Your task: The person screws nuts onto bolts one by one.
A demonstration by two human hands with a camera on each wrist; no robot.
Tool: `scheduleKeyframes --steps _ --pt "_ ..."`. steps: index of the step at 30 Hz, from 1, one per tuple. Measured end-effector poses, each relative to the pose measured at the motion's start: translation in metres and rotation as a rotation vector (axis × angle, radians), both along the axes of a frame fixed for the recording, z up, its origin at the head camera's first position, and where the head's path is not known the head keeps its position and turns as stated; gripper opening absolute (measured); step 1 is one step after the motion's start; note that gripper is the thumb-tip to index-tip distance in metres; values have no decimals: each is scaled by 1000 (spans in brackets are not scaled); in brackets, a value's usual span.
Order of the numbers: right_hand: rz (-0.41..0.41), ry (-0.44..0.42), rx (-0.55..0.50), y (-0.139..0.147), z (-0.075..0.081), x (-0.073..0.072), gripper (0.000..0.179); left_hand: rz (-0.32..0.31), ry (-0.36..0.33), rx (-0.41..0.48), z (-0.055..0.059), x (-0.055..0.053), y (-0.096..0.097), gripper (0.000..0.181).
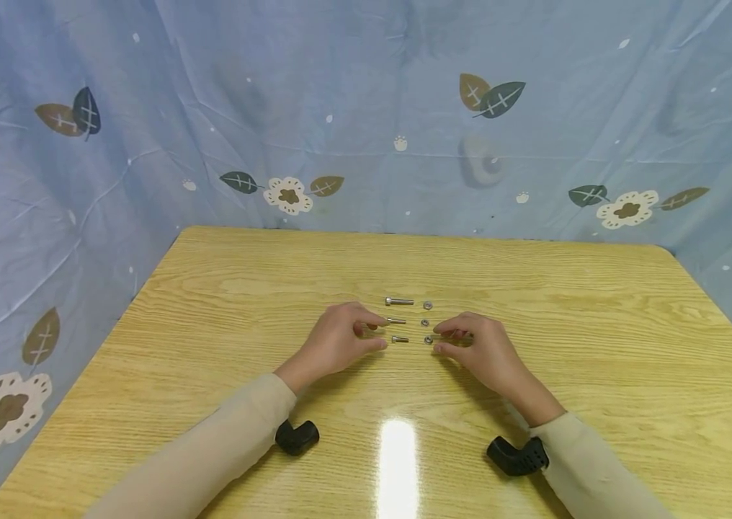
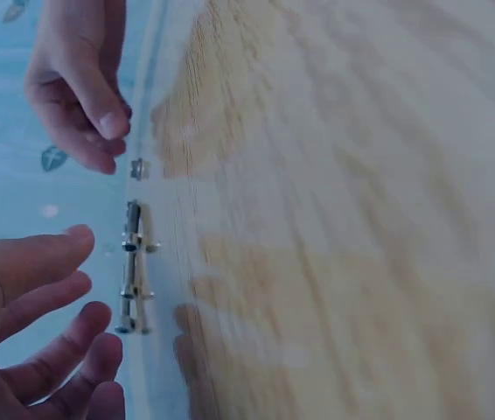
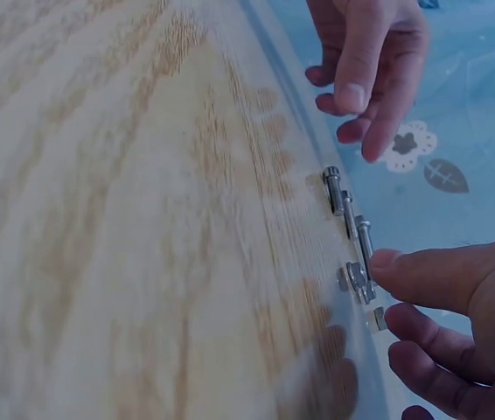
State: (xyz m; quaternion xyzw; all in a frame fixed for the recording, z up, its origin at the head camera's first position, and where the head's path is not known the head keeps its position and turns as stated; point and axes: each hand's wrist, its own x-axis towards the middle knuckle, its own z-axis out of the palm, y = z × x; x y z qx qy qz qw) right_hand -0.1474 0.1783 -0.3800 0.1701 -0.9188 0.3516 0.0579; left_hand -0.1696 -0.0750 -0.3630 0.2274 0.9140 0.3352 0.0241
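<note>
Three metal socket-head bolts lie side by side on the table: a long far bolt [image 1: 400, 301], a middle bolt [image 1: 398, 321] and a short near bolt [image 1: 400, 339]. To their right sit a far nut [image 1: 427, 305], a middle nut [image 1: 425, 323] and a near nut [image 1: 428, 339], one beside each bolt. My left hand [image 1: 343, 335] is left of the bolts, thumb and forefinger spread apart, with the forefinger tip right at the middle bolt's head. My right hand [image 1: 484, 347] hovers by the near nut, its thumb and fingers parted. Nothing shows between the fingers of my right hand [image 3: 470, 324] in the right wrist view.
The wood-grained table [image 1: 243, 281] ends at a blue patterned curtain [image 1: 366, 94] behind and at the sides. Black wrist mounts, a left one [image 1: 297, 437] and a right one [image 1: 517, 457], hang under the sleeves. A bright light reflection lies on the near tabletop.
</note>
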Motion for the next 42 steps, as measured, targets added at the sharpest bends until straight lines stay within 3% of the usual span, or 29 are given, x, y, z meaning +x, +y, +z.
scheduleKeyframes --steps 18,42 --pt "-6 -50 39 0 -5 -9 16 -26 -75 -72 0 -9 22 22" --pt "31 -42 28 -6 -10 -14 9 -48 -23 -149 1 -15 27 2"
